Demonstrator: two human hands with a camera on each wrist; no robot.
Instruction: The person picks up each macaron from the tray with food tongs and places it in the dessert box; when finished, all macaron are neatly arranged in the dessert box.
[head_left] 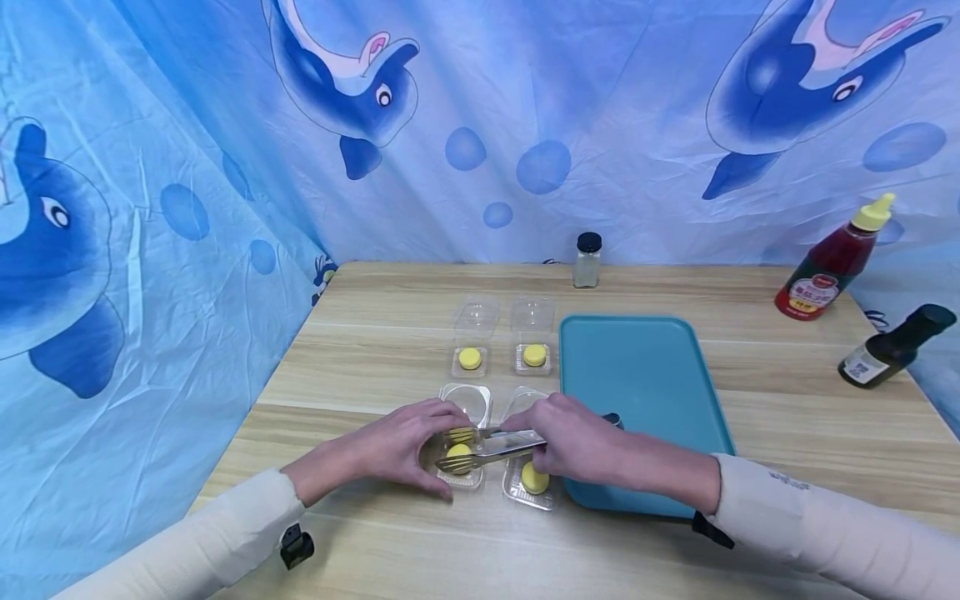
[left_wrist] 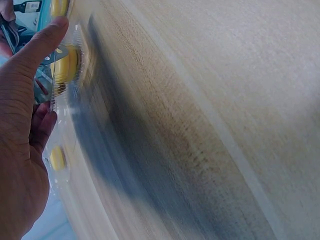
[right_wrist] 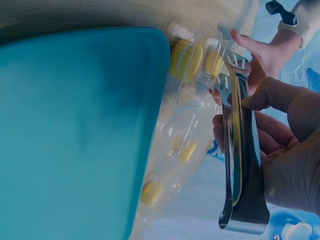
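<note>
My left hand (head_left: 412, 442) curves round the left side of a clear plastic clamshell box (head_left: 471, 480), thumb at its near edge and fingers at the hinge side. A yellow macaron (head_left: 460, 455) sits in that box. My right hand (head_left: 577, 437) grips metal tongs (right_wrist: 237, 145) from above, their slotted ends spread over the box about the macaron. Whether the ends touch the macaron I cannot tell. Beside it, under my right hand, a second box (head_left: 536, 502) holds another yellow macaron (head_left: 535, 478). All the lids visible are folded back.
Two more open boxes with yellow macarons (head_left: 470, 358) (head_left: 535, 355) stand behind. A blue tray (head_left: 637, 367) lies under my right forearm. Farther off are a small black-capped jar (head_left: 587, 261), a red sauce bottle (head_left: 828, 267) and a dark bottle (head_left: 892, 348).
</note>
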